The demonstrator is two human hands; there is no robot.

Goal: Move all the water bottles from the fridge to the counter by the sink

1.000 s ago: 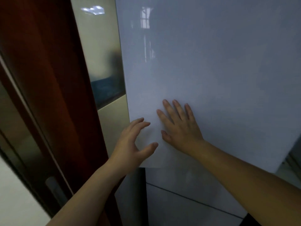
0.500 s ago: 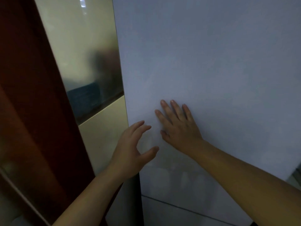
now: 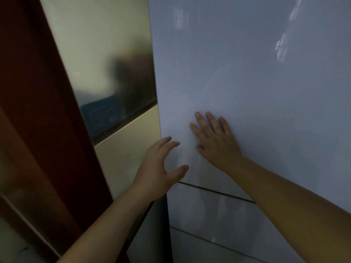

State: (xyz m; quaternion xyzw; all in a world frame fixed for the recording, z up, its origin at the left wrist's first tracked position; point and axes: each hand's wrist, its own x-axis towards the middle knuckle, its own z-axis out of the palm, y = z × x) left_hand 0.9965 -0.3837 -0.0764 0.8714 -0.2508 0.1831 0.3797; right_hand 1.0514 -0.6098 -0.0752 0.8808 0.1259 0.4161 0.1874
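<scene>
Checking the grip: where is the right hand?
The right hand lies flat on the fridge door, low near its left edge, beside the left hand.

Fridge door (image 3: 247,82) pale blue-grey, plain; wall tile (image 3: 106,44) cream; door frame (image 3: 38,92) reddish-brown, perhaps wood

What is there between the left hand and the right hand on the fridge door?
Only bare door surface: in the head view, left hand and right hand are apart on the fridge door.

arms: 2, both bare to frame edge, no sleeves visible
left hand (image 3: 155,168): no rings, no watch
right hand (image 3: 216,141): no rings, short nails, wrist bare
</scene>
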